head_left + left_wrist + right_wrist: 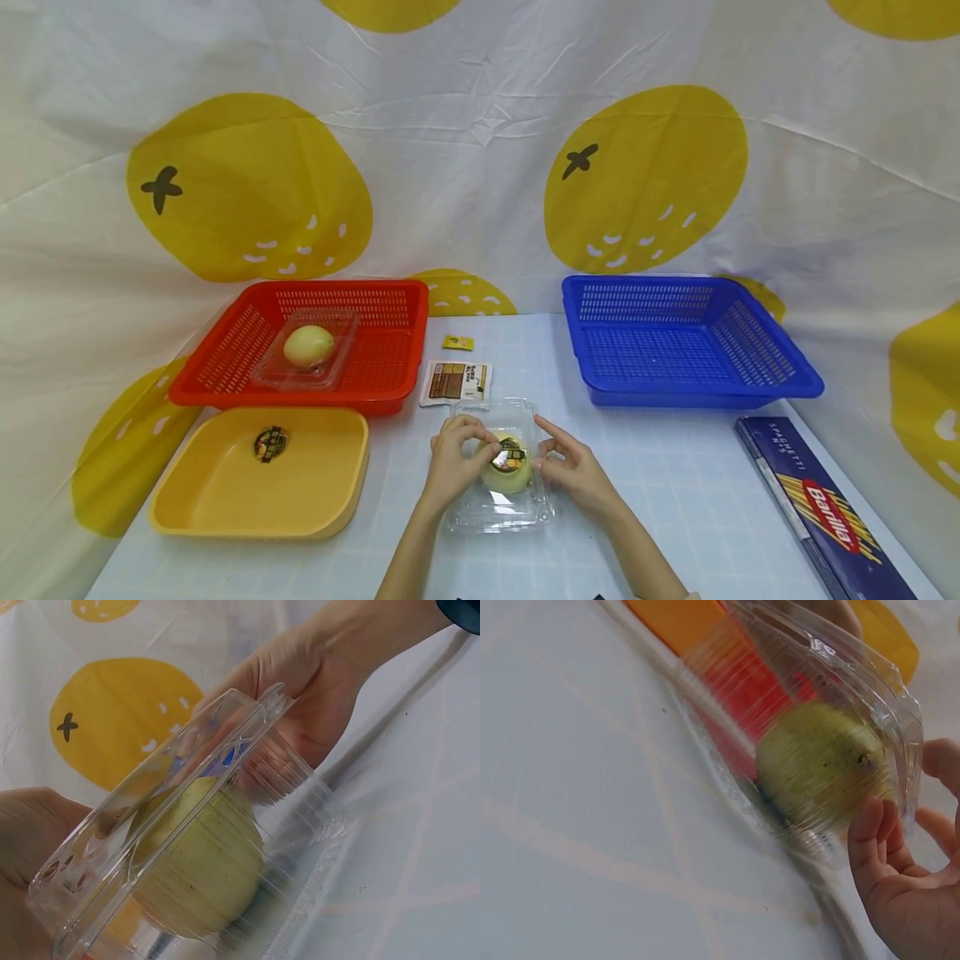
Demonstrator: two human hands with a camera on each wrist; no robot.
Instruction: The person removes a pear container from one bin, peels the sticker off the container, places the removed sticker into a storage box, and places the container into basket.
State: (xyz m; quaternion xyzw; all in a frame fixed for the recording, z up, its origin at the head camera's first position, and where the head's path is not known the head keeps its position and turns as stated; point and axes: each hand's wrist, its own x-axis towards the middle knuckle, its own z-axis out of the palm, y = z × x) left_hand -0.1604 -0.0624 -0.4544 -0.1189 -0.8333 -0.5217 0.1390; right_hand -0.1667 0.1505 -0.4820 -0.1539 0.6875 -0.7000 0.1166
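A clear plastic clamshell box (498, 523) with a pale green round fruit (199, 862) inside lies in front of me. On its lid is a round dark sticker (511, 457) with a fruit picture. My left hand (459, 458) reaches over the lid from the left, thumb and index finger pinching the sticker's left edge. My right hand (576, 473) is at the box's right side. In the right wrist view its fingers (866, 836), loosely bent and spread, touch the box wall near the fruit.
Back left, a red basket (382, 354) holds a similar boxed fruit (308, 346). Before it stands a yellow tray (225, 500) with a round sticker (270, 444) inside. Two small packets, brown-white (457, 383) and yellow (458, 342), lie behind the box. At right are a blue basket (645, 354) and a spaghetti box (821, 508).
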